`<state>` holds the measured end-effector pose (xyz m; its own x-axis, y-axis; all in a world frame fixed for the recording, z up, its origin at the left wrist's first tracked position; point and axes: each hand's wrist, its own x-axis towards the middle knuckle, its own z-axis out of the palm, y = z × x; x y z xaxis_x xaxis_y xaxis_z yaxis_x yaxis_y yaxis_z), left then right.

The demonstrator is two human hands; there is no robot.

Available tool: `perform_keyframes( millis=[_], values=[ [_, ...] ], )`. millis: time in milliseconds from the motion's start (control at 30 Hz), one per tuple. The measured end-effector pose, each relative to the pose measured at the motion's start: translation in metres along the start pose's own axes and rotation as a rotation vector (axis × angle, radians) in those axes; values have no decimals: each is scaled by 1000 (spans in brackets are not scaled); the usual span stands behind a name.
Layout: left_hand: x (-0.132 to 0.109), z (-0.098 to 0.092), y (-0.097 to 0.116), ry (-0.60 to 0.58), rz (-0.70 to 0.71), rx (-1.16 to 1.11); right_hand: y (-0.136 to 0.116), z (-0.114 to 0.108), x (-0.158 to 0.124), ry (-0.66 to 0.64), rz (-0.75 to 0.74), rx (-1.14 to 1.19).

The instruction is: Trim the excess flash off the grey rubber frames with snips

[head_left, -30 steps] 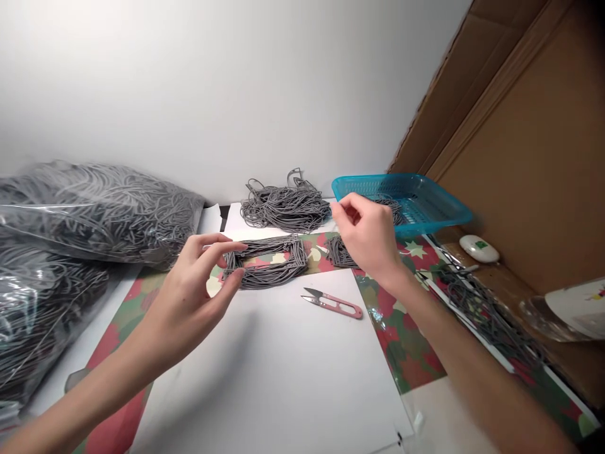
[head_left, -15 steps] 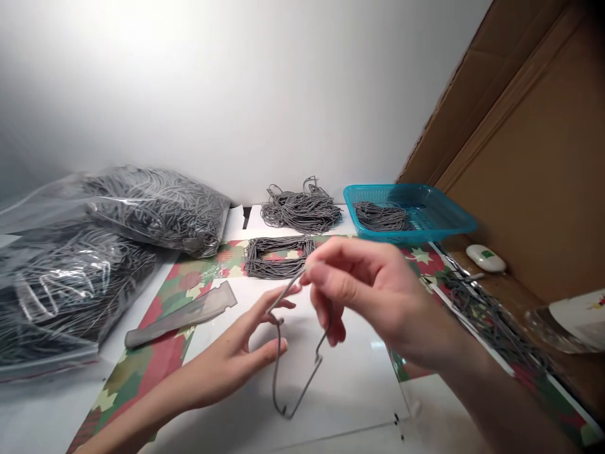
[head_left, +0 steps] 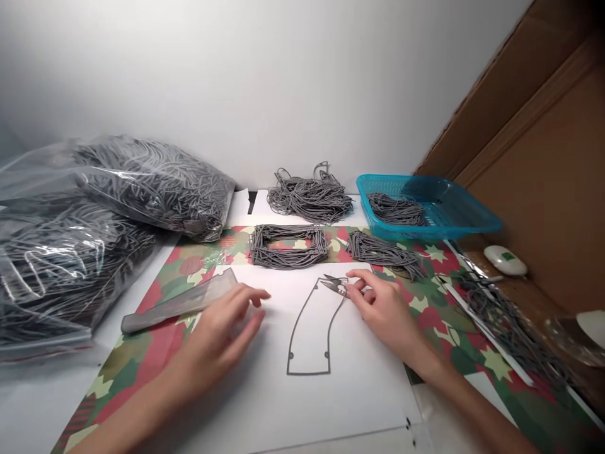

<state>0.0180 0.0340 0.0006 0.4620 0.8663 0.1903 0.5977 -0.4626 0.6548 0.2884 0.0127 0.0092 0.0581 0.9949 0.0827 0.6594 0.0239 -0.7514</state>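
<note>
2 hands stay apart: the right hand (head_left: 385,312) pinches snips (head_left: 334,285), blades held at the tip of a grey cord loop (head_left: 307,374) laid flat on white paper (head_left: 373,391) for a clear view; the open left hand (head_left: 220,340) rests near a plastic strip (head_left: 179,302), with cord bundles (head_left: 288,260) kept within reach beyond.

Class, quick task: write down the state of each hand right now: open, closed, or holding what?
Left hand: open, holding nothing.
Right hand: closed, holding thread snips.
</note>
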Motion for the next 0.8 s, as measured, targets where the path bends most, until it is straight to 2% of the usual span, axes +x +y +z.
perform_keyframes(
  millis=[133,200,300,467,700,800],
  values=[
    [-15,12,19,-217,311,31,2,0,-3,19,-49,-84],
    [-18,17,27,-224,439,126,1,2,-6,14,-78,-135],
    [-19,21,28,-198,510,199,2,8,-10,21,-156,-260],
    [-25,24,13,-113,511,126,5,12,-13,44,-300,-491],
    [-25,8,4,-5,356,243,9,5,-7,125,-212,-604],
    [-24,8,7,-73,362,228,10,3,-6,128,-179,-628]
  ],
)
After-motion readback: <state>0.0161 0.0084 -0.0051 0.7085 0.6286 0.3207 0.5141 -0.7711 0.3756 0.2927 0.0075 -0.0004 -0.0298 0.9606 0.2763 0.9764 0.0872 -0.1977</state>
